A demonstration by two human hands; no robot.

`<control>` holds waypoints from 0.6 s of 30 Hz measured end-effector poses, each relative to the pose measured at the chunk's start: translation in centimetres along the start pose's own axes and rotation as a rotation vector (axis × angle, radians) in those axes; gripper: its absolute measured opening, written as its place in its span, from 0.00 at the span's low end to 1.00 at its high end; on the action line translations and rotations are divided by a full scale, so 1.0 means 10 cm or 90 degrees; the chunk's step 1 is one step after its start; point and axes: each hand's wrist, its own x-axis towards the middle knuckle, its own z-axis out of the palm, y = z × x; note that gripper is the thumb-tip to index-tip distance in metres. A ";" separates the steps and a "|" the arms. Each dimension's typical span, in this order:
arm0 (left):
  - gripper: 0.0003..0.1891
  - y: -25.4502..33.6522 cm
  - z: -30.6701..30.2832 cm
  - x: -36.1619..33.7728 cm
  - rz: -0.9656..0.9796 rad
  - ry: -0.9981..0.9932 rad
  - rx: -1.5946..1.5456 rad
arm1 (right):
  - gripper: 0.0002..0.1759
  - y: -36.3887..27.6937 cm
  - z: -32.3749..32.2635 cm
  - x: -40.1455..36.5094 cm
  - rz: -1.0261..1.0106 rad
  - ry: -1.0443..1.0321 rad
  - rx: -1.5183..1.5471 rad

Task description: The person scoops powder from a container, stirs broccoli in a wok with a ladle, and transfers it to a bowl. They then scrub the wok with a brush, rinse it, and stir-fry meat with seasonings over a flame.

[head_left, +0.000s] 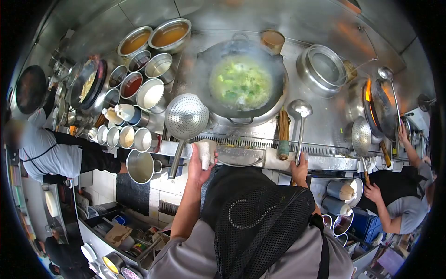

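My left hand [201, 166] is closed on a folded white cloth [205, 153] at the counter's front edge. Just left of it lies a perforated strainer [186, 116], its handle pointing toward me. My right hand [299, 170] is wrapped round the handle of a metal ladle [302, 109], whose bowl points away from me. Between the hands and farther back, a large wok [211, 97] holds green vegetables [240, 83] in steaming liquid. A bamboo brush [283, 132] stands left of the ladle. Another white cloth [274, 159] lies by the front edge.
Metal pots with sauces [131, 85] and two bowls of brown liquid [169, 35] stand left of the wok. Stacked metal bowls [321, 69] are at right. Flames [368, 90] rise beside another wok. One co-worker [402, 200] works at right, another person [53, 153] stands left.
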 end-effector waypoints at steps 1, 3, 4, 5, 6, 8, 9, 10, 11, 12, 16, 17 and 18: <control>0.30 0.00 0.00 0.01 0.000 0.003 -0.002 | 0.42 -0.01 -0.01 0.00 0.000 0.000 0.000; 0.30 -0.01 0.01 0.01 0.000 0.007 -0.004 | 0.43 -0.03 -0.03 -0.01 0.007 -0.010 0.004; 0.29 -0.01 0.02 0.01 0.000 0.015 -0.008 | 0.43 -0.04 -0.03 -0.01 0.007 -0.010 0.004; 0.28 -0.01 0.02 0.01 -0.001 0.023 -0.012 | 0.43 -0.05 -0.04 -0.01 0.010 -0.010 0.003; 0.28 -0.02 0.01 0.02 -0.001 0.022 -0.012 | 0.43 -0.06 -0.04 -0.01 0.012 -0.010 0.003; 0.25 -0.05 -0.03 0.07 -0.004 0.010 0.013 | 0.43 0.00 -0.01 0.00 0.005 -0.007 0.005; 0.25 -0.07 -0.04 0.09 -0.005 0.010 0.013 | 0.43 0.02 0.01 0.01 -0.003 -0.005 0.007; 0.24 -0.08 -0.03 0.10 -0.001 0.018 0.028 | 0.43 0.02 0.00 0.01 -0.002 -0.005 0.007; 0.23 -0.09 -0.01 0.11 0.003 0.027 0.042 | 0.42 0.02 0.00 0.00 -0.003 -0.001 0.007; 0.23 -0.10 0.01 0.12 0.002 0.027 0.042 | 0.42 0.01 0.00 0.00 -0.005 0.003 0.008; 0.25 -0.10 0.09 0.26 -0.011 0.037 0.074 | 0.43 -0.04 -0.05 -0.01 0.009 -0.009 0.021; 0.28 -0.10 0.10 0.33 -0.019 0.011 0.087 | 0.43 -0.06 -0.06 -0.02 0.012 -0.013 0.020; 0.28 -0.10 0.11 0.41 -0.018 0.010 0.086 | 0.43 -0.07 -0.07 -0.02 0.016 -0.016 0.019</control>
